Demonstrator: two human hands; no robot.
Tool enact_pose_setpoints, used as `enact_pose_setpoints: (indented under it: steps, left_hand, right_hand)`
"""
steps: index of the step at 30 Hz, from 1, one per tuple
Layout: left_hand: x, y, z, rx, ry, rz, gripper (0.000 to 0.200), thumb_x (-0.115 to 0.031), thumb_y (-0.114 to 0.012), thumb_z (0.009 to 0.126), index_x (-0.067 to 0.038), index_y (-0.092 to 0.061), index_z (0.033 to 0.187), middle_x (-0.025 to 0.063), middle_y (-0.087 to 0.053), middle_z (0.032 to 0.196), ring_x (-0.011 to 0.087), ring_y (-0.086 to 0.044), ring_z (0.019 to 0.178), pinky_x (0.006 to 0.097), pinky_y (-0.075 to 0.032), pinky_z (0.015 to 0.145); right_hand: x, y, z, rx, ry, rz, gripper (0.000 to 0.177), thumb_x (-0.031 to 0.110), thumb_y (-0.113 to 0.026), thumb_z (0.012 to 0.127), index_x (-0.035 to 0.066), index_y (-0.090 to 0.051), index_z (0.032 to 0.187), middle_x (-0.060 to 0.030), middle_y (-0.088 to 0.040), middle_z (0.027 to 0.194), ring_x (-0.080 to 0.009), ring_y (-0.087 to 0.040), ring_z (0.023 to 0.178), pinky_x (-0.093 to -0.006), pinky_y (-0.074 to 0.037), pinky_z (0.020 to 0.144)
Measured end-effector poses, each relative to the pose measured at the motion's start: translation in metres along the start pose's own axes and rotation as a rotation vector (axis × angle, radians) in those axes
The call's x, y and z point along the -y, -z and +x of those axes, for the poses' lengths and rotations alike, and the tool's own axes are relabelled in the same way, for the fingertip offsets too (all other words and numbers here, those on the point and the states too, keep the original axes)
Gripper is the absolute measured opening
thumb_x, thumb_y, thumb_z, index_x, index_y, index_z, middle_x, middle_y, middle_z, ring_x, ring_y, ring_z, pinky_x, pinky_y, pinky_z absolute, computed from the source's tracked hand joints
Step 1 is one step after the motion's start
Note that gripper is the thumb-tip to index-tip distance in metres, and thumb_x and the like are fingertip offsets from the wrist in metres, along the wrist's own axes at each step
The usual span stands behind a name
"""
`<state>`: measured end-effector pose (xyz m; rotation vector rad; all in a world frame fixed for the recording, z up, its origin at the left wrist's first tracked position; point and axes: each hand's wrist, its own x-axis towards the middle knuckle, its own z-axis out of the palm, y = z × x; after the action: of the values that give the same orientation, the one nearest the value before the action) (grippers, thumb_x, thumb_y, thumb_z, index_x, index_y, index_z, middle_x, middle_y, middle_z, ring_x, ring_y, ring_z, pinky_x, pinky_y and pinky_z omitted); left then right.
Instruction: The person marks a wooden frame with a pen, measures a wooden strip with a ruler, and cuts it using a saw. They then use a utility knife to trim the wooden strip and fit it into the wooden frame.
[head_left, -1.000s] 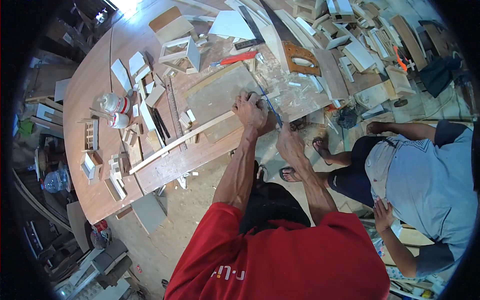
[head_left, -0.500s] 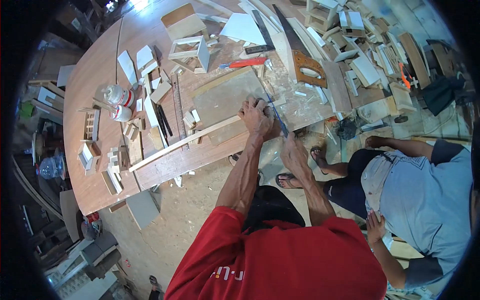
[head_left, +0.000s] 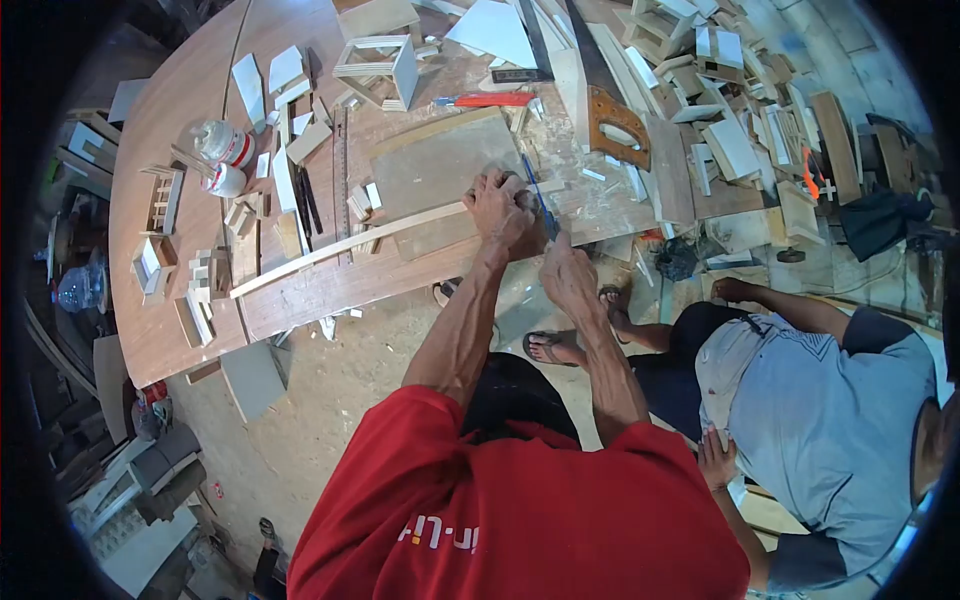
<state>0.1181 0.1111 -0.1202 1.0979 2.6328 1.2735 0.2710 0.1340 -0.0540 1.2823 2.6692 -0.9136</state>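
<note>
My left hand presses down on a long, thin wooden strip, its fingers curled over the strip near the right end. The strip lies aslant over a flat board at the table's front edge. In my right hand is a slim blue saw, gripped by its handle end. Its narrow blade points away from me and crosses the strip just right of my left hand. How deep the blade sits in the wood is too small to tell.
A wooden-handled handsaw, a red tool and a small wooden frame lie beyond the board. White-lidded jars stand left. Wood offcuts pile up at right. A person in a grey shirt sits close on my right.
The whole view has shifted, so the table appears farther left and up. My right hand and the saw have slid slightly forward relative to my left hand, which still presses the strip.
</note>
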Motion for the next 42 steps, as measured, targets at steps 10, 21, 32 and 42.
enact_pose_setpoints:
  steps: [10,21,32,42]
  left_hand:
    - [-0.003,0.006,0.004,0.039,0.02,0.018,0.026,-0.015,-0.071,0.058,-0.018,-0.07,0.084,0.0027,-0.054,0.101,0.028,-0.048,0.102,0.0433,-0.031,0.088]
    - [0.011,0.005,0.002,0.101,-0.044,0.061,0.02,-0.016,-0.063,0.073,-0.018,-0.068,0.093,0.0039,-0.053,0.104,0.0279,-0.047,0.104,0.0461,-0.03,0.087]
    - [0.024,0.023,0.0,0.107,-0.133,0.12,0.02,-0.021,-0.064,0.078,-0.019,-0.067,0.098,0.0048,-0.053,0.106,0.0278,-0.047,0.106,0.0495,-0.031,0.087]
    - [0.023,0.05,0.001,0.182,-0.223,0.034,0.04,-0.02,-0.062,0.078,-0.013,-0.056,0.117,0.0092,-0.054,0.112,0.0305,-0.047,0.108,0.0502,-0.031,0.09]
  right_hand:
    - [0.001,-0.009,0.017,0.005,-0.018,0.019,0.033,0.02,-0.042,0.091,-0.006,-0.047,0.112,-0.0352,-0.063,0.085,-0.0531,-0.061,0.083,-0.0598,-0.045,0.073]
    - [0.001,0.025,0.012,-0.069,-0.209,-0.023,0.034,0.027,-0.05,0.092,0.0,-0.049,0.111,-0.0291,-0.064,0.092,-0.0468,-0.062,0.087,-0.057,-0.046,0.076]
    - [-0.006,0.014,0.119,-0.342,0.104,-0.22,0.043,0.018,-0.067,0.08,0.0,-0.05,0.115,-0.0189,-0.048,0.113,-0.0387,-0.049,0.109,-0.0488,-0.046,0.087]
    - [-0.004,-0.001,0.089,-0.463,0.226,-0.292,0.025,0.012,-0.066,0.076,0.013,-0.064,0.101,-0.0101,-0.047,0.112,-0.033,-0.047,0.105,-0.0448,-0.046,0.081]
